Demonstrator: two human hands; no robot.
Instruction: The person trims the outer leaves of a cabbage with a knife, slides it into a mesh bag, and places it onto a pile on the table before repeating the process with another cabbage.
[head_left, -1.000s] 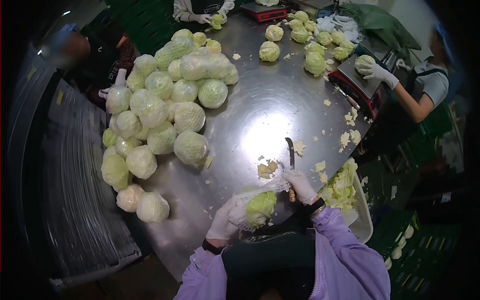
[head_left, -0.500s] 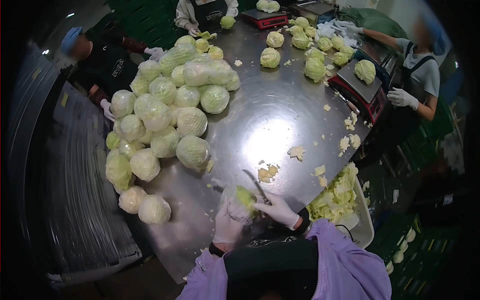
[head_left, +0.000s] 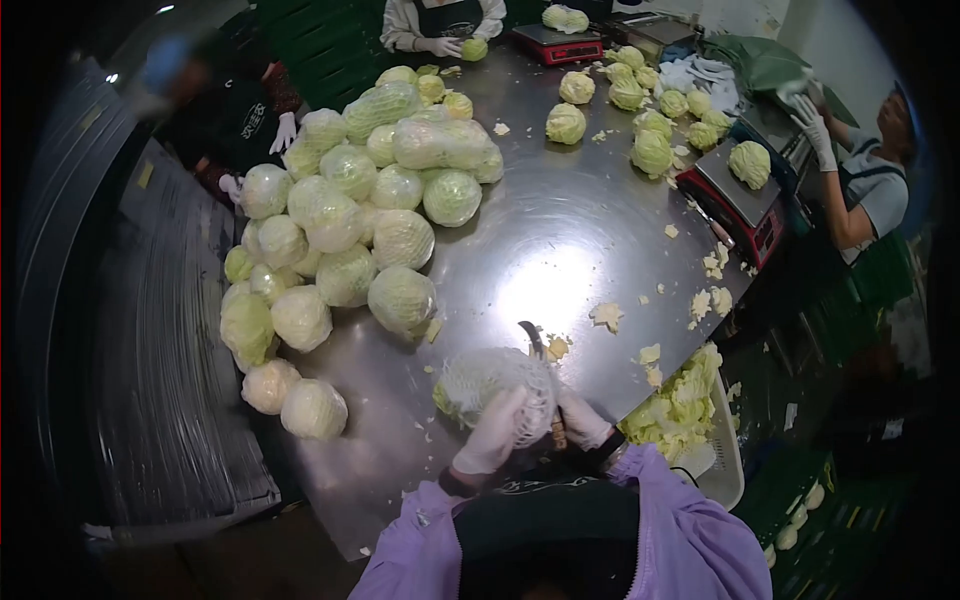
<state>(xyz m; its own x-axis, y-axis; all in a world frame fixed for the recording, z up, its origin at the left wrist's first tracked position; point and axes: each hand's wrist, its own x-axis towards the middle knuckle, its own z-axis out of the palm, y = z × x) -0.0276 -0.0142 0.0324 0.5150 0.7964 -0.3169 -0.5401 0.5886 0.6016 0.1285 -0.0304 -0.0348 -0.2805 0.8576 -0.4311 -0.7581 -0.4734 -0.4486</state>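
Observation:
In front of me, close over the table, is a cabbage in a white foam net. My left hand, in a white glove, is closed on the net from the near side. The loose end of the net bunches between my two hands. My gloved right hand is closed around a knife, whose dark curved blade points away from me and whose wooden handle shows below. The right fingers are partly hidden behind the net.
A pile of netted cabbages stands left on the metal table. Leaf scraps lie to the right. A white crate of trimmed leaves sits at the right edge. Beyond are red scales, bare cabbages and several people.
The cabbage has turned, and its net now stretches toward my right hand. The knife is more upright. The person at the right has raised both hands; my view shifted slightly.

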